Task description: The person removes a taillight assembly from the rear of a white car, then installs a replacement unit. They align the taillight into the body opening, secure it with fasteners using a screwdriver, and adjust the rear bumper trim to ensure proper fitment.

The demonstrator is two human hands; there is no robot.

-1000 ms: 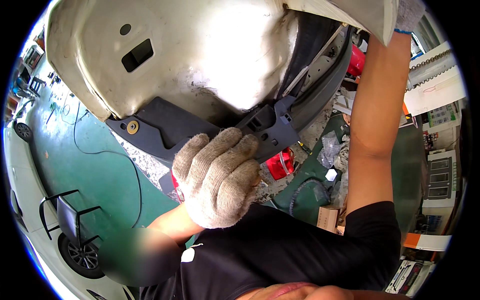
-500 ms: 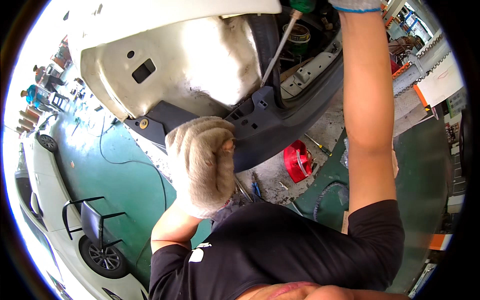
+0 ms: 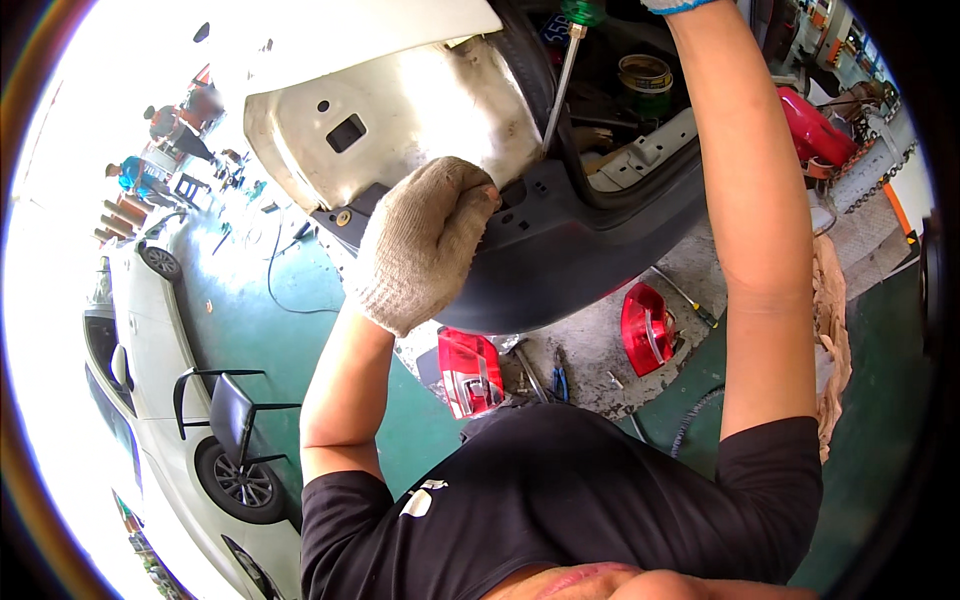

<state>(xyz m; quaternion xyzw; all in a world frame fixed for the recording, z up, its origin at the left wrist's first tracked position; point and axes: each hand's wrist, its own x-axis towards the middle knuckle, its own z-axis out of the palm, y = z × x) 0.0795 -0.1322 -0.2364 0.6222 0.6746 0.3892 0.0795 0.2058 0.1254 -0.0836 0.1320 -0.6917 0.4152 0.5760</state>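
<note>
My left hand (image 3: 425, 245), in a worn beige knit glove, is curled closed in front of the dark bumper (image 3: 590, 250) and the bare pale body panel (image 3: 430, 110). A fingertip shows through the glove; whatever the fingers hold, if anything, is hidden. Above and to the right, a long screwdriver (image 3: 565, 85) with a green handle slants down, its tip at the seam between panel and bumper. My right arm reaches up past the frame. Only the blue-edged glove cuff of my right hand (image 3: 682, 4) shows, right of the screwdriver handle, and its fingers are out of sight.
Two red tail lights (image 3: 470, 375) (image 3: 648, 328) lie below the bumper, with pliers (image 3: 559, 378) and another screwdriver (image 3: 690, 300) near them. A black chair (image 3: 232, 420) and a white car (image 3: 150, 350) stand left. Chains (image 3: 880, 175) hang right. Two people are far off left.
The view has shifted, bringing a second tail light into sight below my left hand. My left hand has turned and risen along the bumper, still closed. The right arm stays raised.
</note>
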